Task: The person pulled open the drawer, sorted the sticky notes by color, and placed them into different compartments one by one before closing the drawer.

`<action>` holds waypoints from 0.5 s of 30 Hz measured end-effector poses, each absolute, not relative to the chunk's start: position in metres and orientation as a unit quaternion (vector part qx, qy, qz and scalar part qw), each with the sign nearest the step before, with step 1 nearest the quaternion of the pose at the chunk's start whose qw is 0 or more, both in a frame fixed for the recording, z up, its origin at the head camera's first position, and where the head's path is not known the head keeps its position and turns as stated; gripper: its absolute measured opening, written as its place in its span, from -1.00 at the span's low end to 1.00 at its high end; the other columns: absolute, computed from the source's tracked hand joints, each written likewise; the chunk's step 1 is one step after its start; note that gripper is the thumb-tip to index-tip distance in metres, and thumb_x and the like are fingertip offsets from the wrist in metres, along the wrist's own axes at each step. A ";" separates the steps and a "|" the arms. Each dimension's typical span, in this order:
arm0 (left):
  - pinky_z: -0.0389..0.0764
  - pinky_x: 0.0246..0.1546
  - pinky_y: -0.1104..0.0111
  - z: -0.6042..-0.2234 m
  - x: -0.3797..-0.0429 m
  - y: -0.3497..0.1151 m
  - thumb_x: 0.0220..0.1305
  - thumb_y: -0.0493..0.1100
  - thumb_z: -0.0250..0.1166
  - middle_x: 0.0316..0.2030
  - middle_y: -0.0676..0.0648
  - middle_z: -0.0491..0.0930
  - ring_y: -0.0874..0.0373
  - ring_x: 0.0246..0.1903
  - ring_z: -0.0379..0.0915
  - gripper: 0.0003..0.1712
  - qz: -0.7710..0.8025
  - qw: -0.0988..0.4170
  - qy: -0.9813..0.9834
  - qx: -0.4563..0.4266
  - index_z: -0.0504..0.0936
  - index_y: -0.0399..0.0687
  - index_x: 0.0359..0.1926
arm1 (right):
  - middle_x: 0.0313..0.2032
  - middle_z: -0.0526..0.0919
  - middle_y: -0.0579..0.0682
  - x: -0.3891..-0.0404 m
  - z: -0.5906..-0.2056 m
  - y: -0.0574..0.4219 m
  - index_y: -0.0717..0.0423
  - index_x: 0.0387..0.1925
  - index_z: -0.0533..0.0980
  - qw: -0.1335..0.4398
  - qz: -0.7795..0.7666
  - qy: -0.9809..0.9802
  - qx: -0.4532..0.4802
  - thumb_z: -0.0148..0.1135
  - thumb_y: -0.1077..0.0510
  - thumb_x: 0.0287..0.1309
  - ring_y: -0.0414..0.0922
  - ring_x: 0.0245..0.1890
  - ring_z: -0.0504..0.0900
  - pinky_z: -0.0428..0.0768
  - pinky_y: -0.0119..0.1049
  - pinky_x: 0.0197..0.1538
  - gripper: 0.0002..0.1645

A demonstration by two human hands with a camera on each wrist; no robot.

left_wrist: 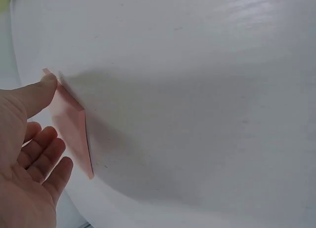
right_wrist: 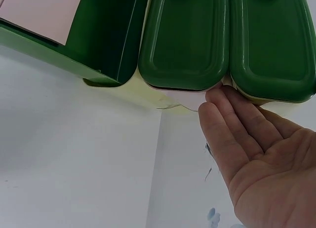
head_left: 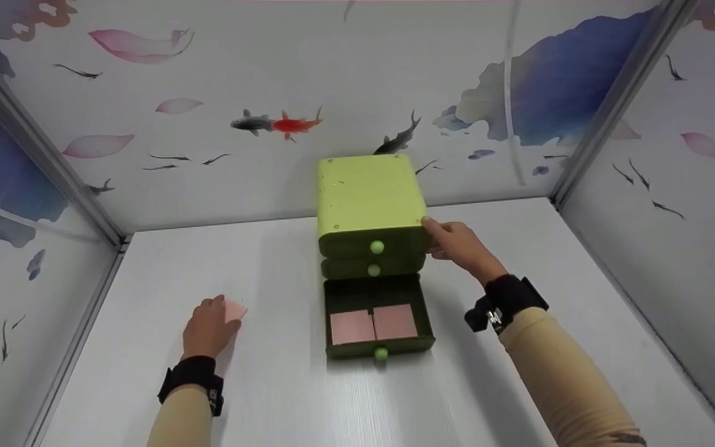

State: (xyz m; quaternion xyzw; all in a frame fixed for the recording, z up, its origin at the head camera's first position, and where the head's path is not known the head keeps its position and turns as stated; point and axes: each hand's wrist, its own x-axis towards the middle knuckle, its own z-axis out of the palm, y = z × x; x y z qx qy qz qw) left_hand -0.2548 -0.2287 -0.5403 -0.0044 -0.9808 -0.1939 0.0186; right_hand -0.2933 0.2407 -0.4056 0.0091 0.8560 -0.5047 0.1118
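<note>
My left hand (head_left: 207, 329) is low at the table's left, gripping a pink sticky note pad (head_left: 234, 309). In the left wrist view the thumb lies over one edge of the tilted pad (left_wrist: 71, 122), with bent fingers near its other side. My right hand (head_left: 462, 247) touches the right side of a green drawer cabinet (head_left: 370, 192), its thumb at the top front corner. The right wrist view shows these fingers (right_wrist: 224, 134) extended against the cabinet's side. The bottom drawer (head_left: 380, 349) is pulled out, with two pink note pads (head_left: 352, 327) side by side in it.
The upper drawer (head_left: 348, 243) and middle drawer (head_left: 345, 269) are closed, each with a round light green knob. The cabinet stands at the back of the white table (head_left: 270, 397), near a printed wall (head_left: 258, 180). Side walls rise at left and right.
</note>
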 end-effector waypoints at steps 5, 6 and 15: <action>0.35 0.24 -0.11 -0.536 -0.250 -0.230 0.31 -0.07 0.25 0.21 -0.62 0.30 -0.45 0.23 0.26 -0.21 -0.181 -0.009 -0.983 -0.001 0.23 -0.70 0.24 | 0.11 0.57 0.27 -0.294 -0.406 0.240 0.34 0.24 0.38 0.117 -0.504 0.855 0.010 -0.15 -0.46 0.30 0.08 0.12 0.61 0.56 -0.09 0.18 -0.02; 0.34 0.25 -0.11 -0.535 -0.249 -0.230 0.32 -0.07 0.23 0.20 -0.62 0.31 -0.45 0.23 0.27 -0.22 -0.181 -0.020 -0.983 0.001 0.23 -0.71 0.22 | 0.12 0.57 0.27 -0.294 -0.406 0.240 0.34 0.24 0.38 0.118 -0.503 0.856 0.010 -0.16 -0.46 0.30 0.09 0.12 0.61 0.55 -0.09 0.18 -0.02; 0.50 0.05 -0.10 -0.530 -0.250 -0.229 0.18 -0.15 0.33 0.00 -0.57 0.47 -0.40 0.00 0.46 -0.32 -0.183 -0.043 -0.982 0.005 0.36 -0.66 0.11 | 0.09 0.58 0.26 -0.295 -0.406 0.241 0.34 0.20 0.41 0.115 -0.498 0.859 0.013 -0.16 -0.48 0.29 0.07 0.09 0.61 0.56 -0.08 0.17 -0.01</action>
